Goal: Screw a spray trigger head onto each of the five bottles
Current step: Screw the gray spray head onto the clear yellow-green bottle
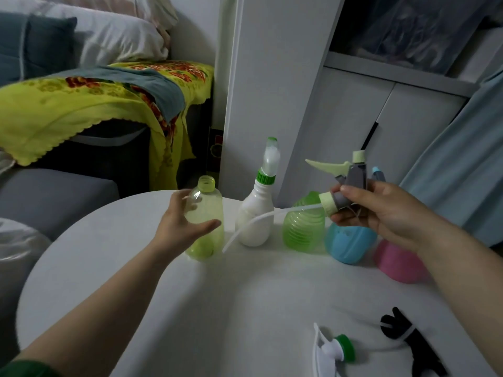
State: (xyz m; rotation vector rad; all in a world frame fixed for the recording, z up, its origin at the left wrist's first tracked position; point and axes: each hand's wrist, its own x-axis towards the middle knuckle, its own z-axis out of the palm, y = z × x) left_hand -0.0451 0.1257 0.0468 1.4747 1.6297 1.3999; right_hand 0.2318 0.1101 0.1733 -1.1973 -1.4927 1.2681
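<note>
Bedroom corner: bed [81, 104] w/ yellow floral cover at left, white cupboard [272, 91] behind. Round white surface [190, 308] carried the work.

Five bottles stood in a row at the far edge, L to R: yellow bottle [208, 210], white bottle [255, 213], green bottle [303, 229], blue bottle [348, 246], pink bottle [397, 262]. White bottle already wore a head w/ green collar. Yellow bottle upright, neck open, threads bare.

Left hand [182, 221] wrapped the yellow bottle at mid-body, thumb across the front, fingers behind (seen thru the wall). Right hand [381, 210] gripped the head [351, 183] by its grey body just behind the pale-green collar, above the green & blue bottles.

Orientation: head lay tipped over. Collar faced left toward the yellow bottle, nozzle up, lever out to the left. Tube [253, 221] ran from the collar left & down in a curve, tip just beside the yellow bottle's base. Long axis of head + tube approx horizontal, not in line w/ the neck.

Handling (est.): bottle empty, thin-walled, light, so would tip or dent easily; hold mid-body, firm not hard. Head rigid; tube thin, springy, likely to flick. Turn by collar, not lever.

Spare white head [334, 349] & black head [408, 338] lay near the front edge, right.
</note>
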